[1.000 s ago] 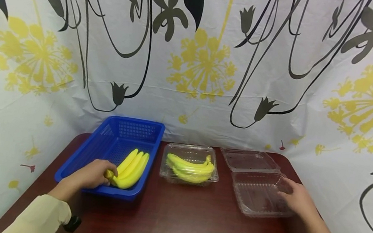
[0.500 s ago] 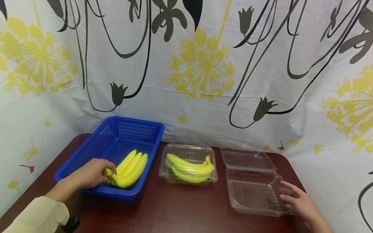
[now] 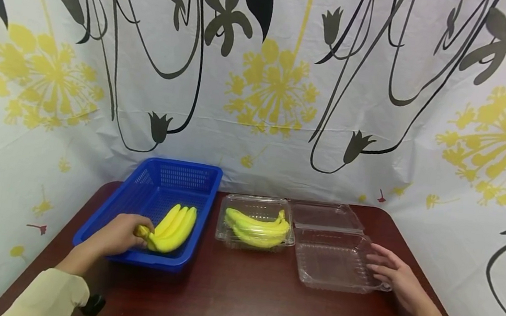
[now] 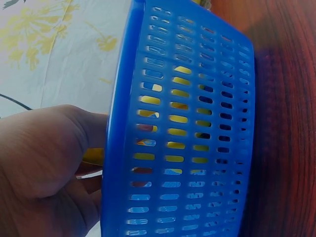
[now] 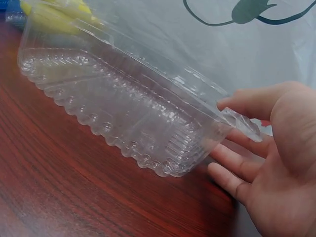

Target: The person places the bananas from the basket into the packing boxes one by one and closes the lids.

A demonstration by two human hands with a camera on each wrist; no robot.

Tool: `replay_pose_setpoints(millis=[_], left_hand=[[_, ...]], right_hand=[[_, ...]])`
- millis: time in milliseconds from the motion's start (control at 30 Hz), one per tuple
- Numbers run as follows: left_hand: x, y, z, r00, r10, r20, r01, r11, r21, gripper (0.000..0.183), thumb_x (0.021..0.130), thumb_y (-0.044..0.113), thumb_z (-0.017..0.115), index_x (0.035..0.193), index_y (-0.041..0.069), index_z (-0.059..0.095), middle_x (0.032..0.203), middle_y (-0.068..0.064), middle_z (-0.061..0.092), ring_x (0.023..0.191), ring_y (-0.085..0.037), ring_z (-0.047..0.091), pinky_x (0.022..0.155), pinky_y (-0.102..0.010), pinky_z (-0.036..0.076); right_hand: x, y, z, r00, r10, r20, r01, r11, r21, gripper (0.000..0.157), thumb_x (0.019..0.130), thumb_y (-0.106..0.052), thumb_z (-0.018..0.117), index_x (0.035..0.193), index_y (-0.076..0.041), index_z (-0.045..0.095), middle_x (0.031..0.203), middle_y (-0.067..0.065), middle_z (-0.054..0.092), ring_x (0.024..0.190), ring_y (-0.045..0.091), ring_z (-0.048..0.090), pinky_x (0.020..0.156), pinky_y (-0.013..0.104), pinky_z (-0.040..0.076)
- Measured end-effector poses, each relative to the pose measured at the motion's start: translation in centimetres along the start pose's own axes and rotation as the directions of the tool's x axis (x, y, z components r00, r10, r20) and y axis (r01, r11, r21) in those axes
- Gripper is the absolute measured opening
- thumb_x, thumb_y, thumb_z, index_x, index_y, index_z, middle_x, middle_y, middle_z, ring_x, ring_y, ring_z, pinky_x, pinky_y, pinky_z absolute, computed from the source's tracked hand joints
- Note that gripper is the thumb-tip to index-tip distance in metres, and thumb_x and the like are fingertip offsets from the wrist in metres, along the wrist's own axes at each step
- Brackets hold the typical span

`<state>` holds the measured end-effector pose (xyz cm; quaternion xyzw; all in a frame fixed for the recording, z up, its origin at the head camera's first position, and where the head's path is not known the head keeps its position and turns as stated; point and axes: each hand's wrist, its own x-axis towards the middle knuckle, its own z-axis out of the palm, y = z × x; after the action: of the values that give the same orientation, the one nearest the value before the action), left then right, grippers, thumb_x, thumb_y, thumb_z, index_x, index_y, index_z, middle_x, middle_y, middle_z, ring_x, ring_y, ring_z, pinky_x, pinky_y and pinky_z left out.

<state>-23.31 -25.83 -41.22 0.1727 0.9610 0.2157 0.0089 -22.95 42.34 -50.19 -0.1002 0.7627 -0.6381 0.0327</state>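
A bunch of yellow bananas (image 3: 175,233) lies slanted in the near part of a blue plastic basket (image 3: 136,186). My left hand (image 3: 117,236) reaches over the basket's near-left rim and grips the bunch by its stem end. In the left wrist view, the basket's slotted wall hides most of the bananas and the fingertips. On the right lies an open clear clamshell container (image 3: 335,263), its lid (image 3: 326,216) folded back behind it. My right hand (image 3: 401,284) holds the container's right rim, with the thumb above and the fingers beneath in the right wrist view.
A closed clear clamshell (image 3: 227,234) with greenish-yellow bananas (image 3: 258,231) inside stands between the basket and the open container. All stand on a dark red-brown table (image 3: 236,298). Behind it hangs a flower-patterned cloth (image 3: 261,169).
The open container has slid left and straightened, now beside the closed one, and my right hand has moved along with it. My left hand and the bananas have shifted slightly left.
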Motion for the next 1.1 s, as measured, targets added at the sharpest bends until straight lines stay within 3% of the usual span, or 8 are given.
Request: replay_pose_setpoints(millis=[300,633,800,1100], left_hand=[[-0.4,0.1,-0.4,1.0,-0.011,-0.028,0.011,1.0,-0.011,0.021,0.077,0.005,0.079,0.095,0.012,0.072,0.09,0.0,0.066,0.078,-0.017,0.058,0.067,-0.037,0.051],[-0.5,0.4,-1.2,0.992,-0.004,-0.125,-0.001,0.999,-0.041,0.022,0.078,0.007,0.08,0.098,0.011,0.072,0.09,-0.001,0.067,0.077,-0.017,0.057,0.065,-0.035,0.05],[-0.5,0.7,-1.4,0.981,0.017,-0.193,-0.026,0.999,-0.046,0.021,0.079,0.007,0.079,0.098,0.012,0.072,0.092,-0.002,0.067,0.079,-0.018,0.058,0.065,-0.036,0.049],[-0.7,1.5,-1.6,0.955,-0.015,-0.297,-0.014,0.996,-0.094,0.021,0.082,0.011,0.079,0.101,0.011,0.07,0.095,-0.006,0.067,0.076,-0.019,0.057,0.065,-0.035,0.05]], right_hand=[[0.4,0.4,0.9,0.998,-0.026,0.058,0.021,0.996,0.082,0.058,0.099,-0.001,0.05,0.151,0.0,0.023,0.123,0.004,0.059,0.107,0.015,0.062,0.085,0.029,0.053],[0.6,0.7,1.4,0.996,-0.045,0.073,0.038,0.995,0.094,0.058,0.099,0.0,0.049,0.151,-0.001,0.024,0.122,0.011,0.058,0.106,0.017,0.062,0.083,0.03,0.053],[0.8,0.7,1.8,0.996,-0.028,0.084,0.021,0.996,0.091,0.058,0.1,-0.001,0.049,0.151,-0.002,0.023,0.122,0.012,0.057,0.106,0.017,0.062,0.082,0.032,0.053],[1.4,0.2,2.8,0.998,0.023,0.06,-0.027,0.997,0.069,0.06,0.099,-0.004,0.051,0.152,-0.001,0.021,0.124,0.018,0.055,0.106,0.018,0.062,0.082,0.034,0.054]])
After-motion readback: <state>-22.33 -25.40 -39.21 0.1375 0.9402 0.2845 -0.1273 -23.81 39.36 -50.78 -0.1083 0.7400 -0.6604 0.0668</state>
